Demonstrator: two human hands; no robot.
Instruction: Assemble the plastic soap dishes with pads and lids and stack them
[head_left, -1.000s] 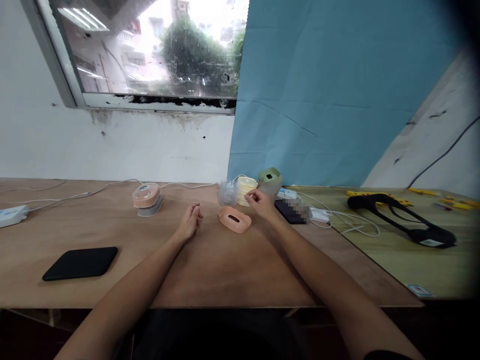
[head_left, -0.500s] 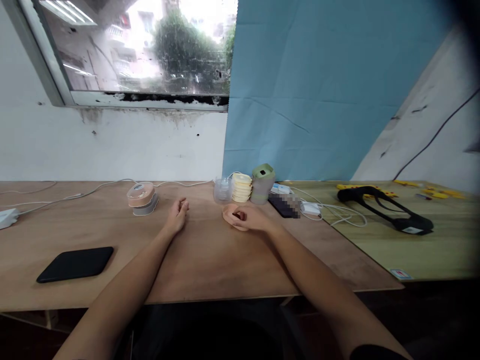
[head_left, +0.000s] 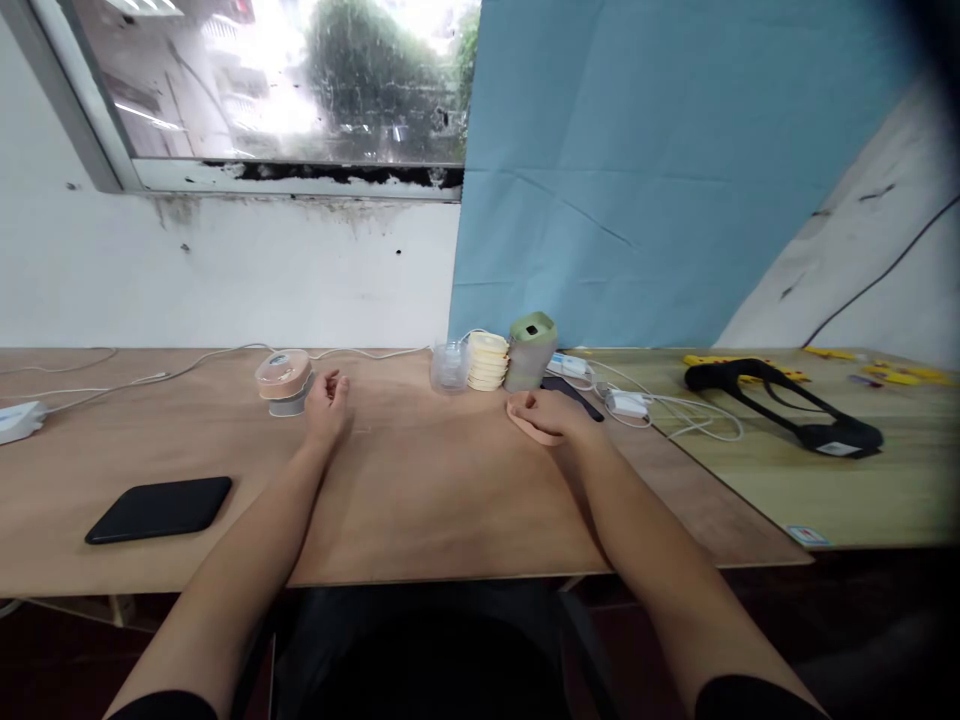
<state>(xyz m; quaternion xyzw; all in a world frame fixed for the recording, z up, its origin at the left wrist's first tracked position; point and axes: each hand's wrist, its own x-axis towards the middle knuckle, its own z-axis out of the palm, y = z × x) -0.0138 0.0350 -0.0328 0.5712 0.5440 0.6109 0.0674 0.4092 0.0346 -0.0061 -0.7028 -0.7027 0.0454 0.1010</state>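
Observation:
My right hand (head_left: 556,414) lies on a flat peach oval lid (head_left: 527,423) on the wooden table (head_left: 420,500), fingers curled round its edge. Just behind it stand a green-capped container (head_left: 529,352), a stack of yellow discs (head_left: 487,361) and a small clear cup (head_left: 448,366). My left hand (head_left: 328,403) rests on the table with its fingers loosely curled, right beside a peach-topped round container (head_left: 283,380) on a grey base; whether it touches it I cannot tell.
A black tablet (head_left: 160,508) lies at the near left. A white power strip (head_left: 16,420) and white cables (head_left: 187,370) run along the back. A black phone (head_left: 574,396), a white charger (head_left: 628,403) and a black strap device (head_left: 780,415) lie on the right.
My right hand came down from the yellow discs onto the peach lid and slid it to the right. My left hand moved left, up to the peach-topped container.

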